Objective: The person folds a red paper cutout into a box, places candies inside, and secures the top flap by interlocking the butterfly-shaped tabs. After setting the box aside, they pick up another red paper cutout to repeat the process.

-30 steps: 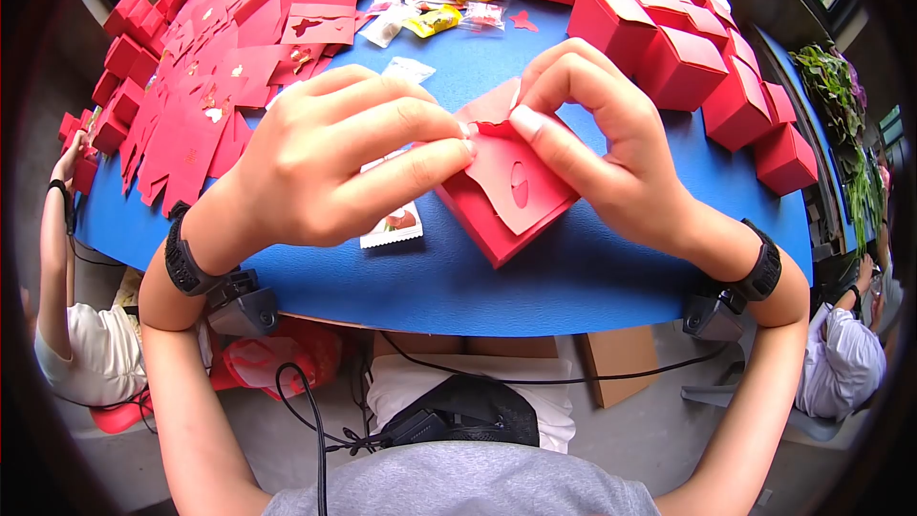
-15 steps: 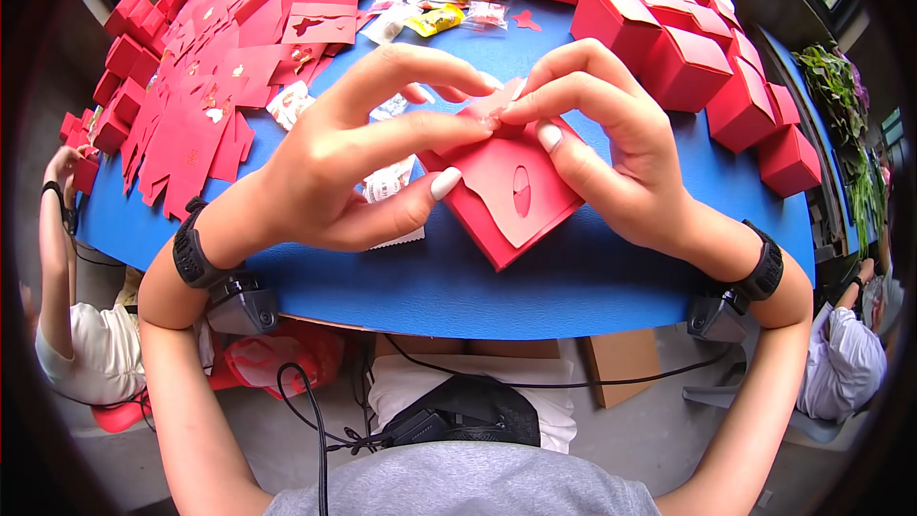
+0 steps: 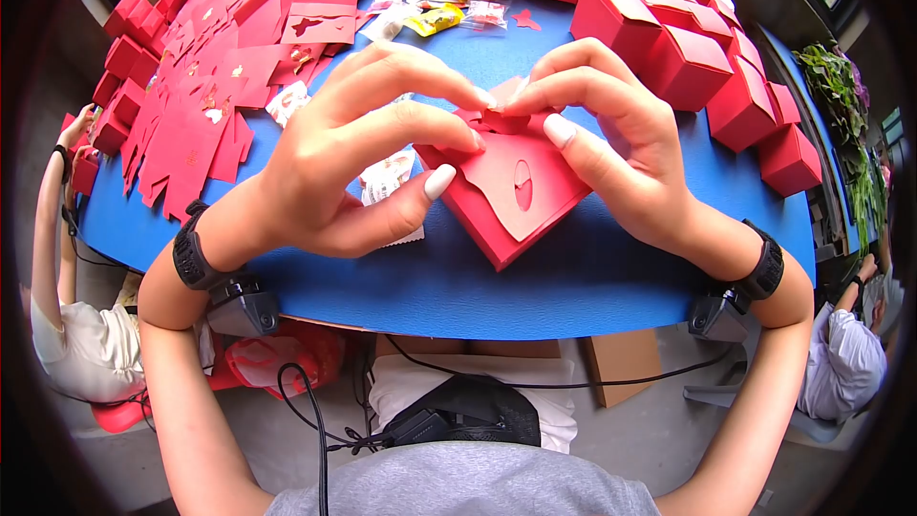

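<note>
One smooth red cardboard box [image 3: 495, 199] under fingers [image 3: 411, 121]

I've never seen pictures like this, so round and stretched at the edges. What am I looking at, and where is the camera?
There is no machine doing the work. The bare left hand and bare right hand belong to a person wearing the camera on their head, pointed forward and down.

On the blue tabletop lie flat red card pieces, closed red cube-shaped card boxes and small shiny wrapped packets.

In the middle, the fingertips of both hands touch the top of one red card box with an oval cut in its flap.
</note>
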The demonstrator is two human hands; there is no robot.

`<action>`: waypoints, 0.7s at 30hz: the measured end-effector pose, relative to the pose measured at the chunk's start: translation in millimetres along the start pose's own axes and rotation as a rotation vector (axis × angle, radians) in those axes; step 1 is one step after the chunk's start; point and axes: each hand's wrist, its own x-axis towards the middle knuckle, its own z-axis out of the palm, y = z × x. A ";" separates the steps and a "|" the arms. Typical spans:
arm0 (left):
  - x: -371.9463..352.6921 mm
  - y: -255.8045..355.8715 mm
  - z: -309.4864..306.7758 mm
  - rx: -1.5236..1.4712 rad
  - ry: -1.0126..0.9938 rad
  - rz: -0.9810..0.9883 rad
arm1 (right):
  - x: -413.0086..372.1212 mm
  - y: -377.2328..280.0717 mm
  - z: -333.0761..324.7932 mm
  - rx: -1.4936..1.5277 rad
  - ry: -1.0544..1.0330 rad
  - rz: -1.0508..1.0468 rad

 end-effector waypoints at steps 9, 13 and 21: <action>-1.8 0.3 0.0 -0.001 0.026 0.083 | 0.6 -0.7 -2.6 0.013 -0.044 -0.050; -1.6 2.8 0.2 0.083 -0.001 0.132 | 0.4 0.4 -1.0 0.004 -0.013 -0.050; -0.1 3.0 3.5 -0.069 0.021 0.096 | 1.0 1.0 -1.7 -0.006 -0.018 -0.076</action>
